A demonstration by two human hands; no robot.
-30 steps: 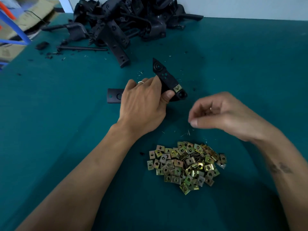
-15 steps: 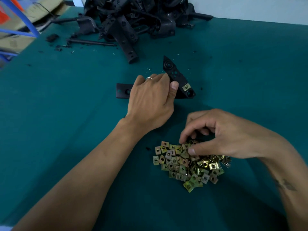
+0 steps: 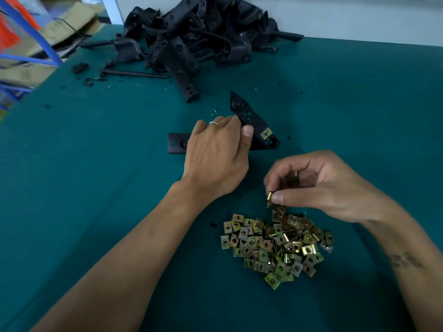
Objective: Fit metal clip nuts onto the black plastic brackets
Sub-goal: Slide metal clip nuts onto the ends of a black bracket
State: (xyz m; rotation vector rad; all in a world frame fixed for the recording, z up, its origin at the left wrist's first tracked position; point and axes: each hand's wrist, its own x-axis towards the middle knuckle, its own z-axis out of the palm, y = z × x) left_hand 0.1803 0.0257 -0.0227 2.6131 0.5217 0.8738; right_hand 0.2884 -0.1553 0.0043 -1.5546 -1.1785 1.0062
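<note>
My left hand [image 3: 215, 154] grips a black plastic bracket [image 3: 249, 118] that lies on the green table, thumb on its upper face. One brass clip nut [image 3: 266, 133] sits fitted near the bracket's right end. My right hand [image 3: 318, 183] hovers just above the far edge of a pile of loose clip nuts [image 3: 275, 243]. Between its thumb and forefinger it pinches a single clip nut [image 3: 269, 197], held on edge. The bracket's middle is hidden under my left hand; its left end [image 3: 176, 143] sticks out beyond the knuckles.
A heap of black plastic brackets [image 3: 191, 37] lies at the back of the green table [image 3: 96, 188], with a thin black rod [image 3: 134, 73] and small black scraps in front of it. Cardboard and a blue frame [image 3: 31, 39] stand off the table's left edge.
My right hand dropped from beside the bracket onto the pile, picked one clip nut and has lifted it slightly. My left hand kept its grip on the bracket.
</note>
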